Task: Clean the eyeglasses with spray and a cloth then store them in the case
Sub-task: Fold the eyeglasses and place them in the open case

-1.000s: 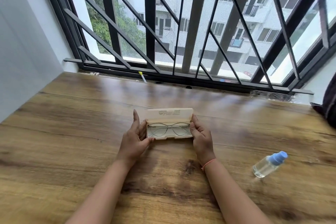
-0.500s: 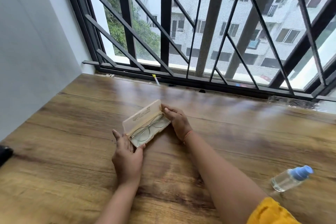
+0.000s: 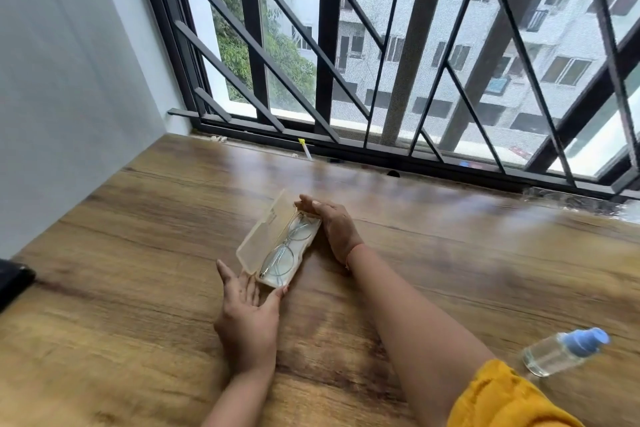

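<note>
At the far left edge I see a dark black object [image 3: 14, 282] lying on the brown wood-grain table [image 3: 138, 253]; I cannot tell what it is. Moving right, my left hand [image 3: 247, 315] lies low on the table with its fingers straight and spread. The fingertips and thumb touch the near end of the cream translucent plastic eyeglass case [image 3: 263, 236] without curling round it. The case lies slantwise in the middle of the table, its lid raised on the left side. Inside its tray lie the thin-rimmed, clear-lensed eyeglasses [image 3: 282, 255], folded. My right hand [image 3: 337, 227] rests against the far end and right edge of the case, fingers straight and close together, touching rather than gripping. Nearer me on the right, a mustard yellow sleeve [image 3: 502, 399] covers the upper arm. Just beyond it, well apart from the case, the clear spray bottle with a blue cap [image 3: 554, 352] lies on its side. Along the back runs a black metal window grille [image 3: 325, 45].
</note>
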A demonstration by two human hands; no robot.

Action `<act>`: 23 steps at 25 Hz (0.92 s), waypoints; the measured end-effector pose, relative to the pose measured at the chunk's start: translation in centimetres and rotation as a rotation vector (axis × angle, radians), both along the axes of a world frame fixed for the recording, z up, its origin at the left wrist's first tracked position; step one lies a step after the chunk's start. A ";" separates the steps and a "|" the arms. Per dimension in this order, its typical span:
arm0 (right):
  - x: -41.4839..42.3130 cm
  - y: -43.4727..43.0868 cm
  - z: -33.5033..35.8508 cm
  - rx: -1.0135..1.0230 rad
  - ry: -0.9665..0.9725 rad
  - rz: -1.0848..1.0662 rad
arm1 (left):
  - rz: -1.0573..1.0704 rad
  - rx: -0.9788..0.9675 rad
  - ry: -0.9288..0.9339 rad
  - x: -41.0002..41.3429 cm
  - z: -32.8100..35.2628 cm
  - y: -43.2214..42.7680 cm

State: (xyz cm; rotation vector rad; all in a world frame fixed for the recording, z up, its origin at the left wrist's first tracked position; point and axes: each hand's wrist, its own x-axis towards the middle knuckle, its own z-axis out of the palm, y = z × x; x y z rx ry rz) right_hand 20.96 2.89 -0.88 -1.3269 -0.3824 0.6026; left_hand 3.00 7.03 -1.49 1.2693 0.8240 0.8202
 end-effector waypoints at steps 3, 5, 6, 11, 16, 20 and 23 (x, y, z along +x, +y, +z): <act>-0.1 -0.1 -0.1 0.006 -0.013 -0.005 | 0.008 0.027 0.016 -0.1 0.0 0.0; -0.2 -0.2 -0.1 -0.006 -0.042 -0.007 | 0.008 0.047 0.033 -0.2 -0.1 0.1; -0.2 -0.2 -0.1 -0.012 -0.055 -0.006 | 0.006 0.047 0.035 -0.3 -0.1 0.2; -0.2 -0.3 -0.2 0.023 -0.049 -0.052 | 0.003 0.032 0.035 -0.4 -0.1 0.2; -0.9 -1.0 0.0 0.020 0.013 -0.115 | 0.005 -0.005 0.027 -0.3 -0.3 0.5; -2.0 -2.8 0.0 0.028 0.058 -0.189 | -0.023 -0.031 0.036 -0.3 -0.2 0.8; -3.7 -4.5 0.5 0.045 0.107 -0.241 | -0.051 -0.071 0.014 -0.5 0.3 0.9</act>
